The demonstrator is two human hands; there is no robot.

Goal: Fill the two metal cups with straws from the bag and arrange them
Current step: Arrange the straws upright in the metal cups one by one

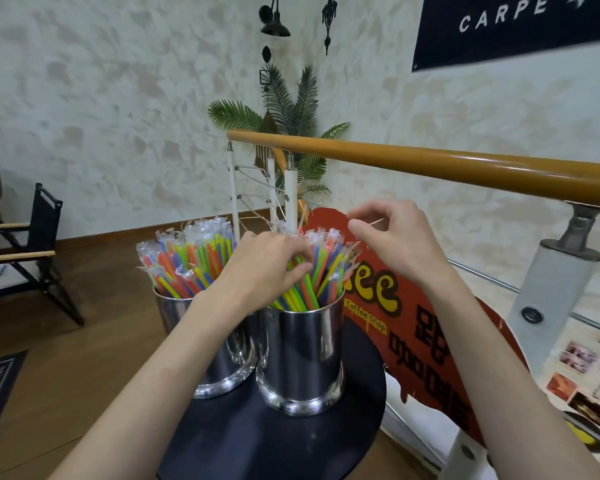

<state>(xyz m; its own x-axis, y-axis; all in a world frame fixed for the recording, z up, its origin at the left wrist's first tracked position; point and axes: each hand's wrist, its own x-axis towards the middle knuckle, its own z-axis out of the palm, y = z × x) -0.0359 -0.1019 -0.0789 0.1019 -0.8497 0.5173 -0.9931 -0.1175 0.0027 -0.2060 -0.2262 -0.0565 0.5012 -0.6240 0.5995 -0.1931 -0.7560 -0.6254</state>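
Left hand [267,261] buried fingertips-first among the wrapped straws [321,271] of the right-hand metal cup [300,355], so fingertips hidden and grip unreadable. Left-hand metal cup [187,327] half covered by the left forearm. Right hand [395,237] pinching something thin and pale at centre right, too small to name. Black round tabletop [257,441] cut off by the bottom edge. Dark banner [516,26] at upper right cropped, lettering ending at "CARPE". Red shop sign [413,306] partly masked by the right forearm. Folding chair [32,244] clipped by the left edge.
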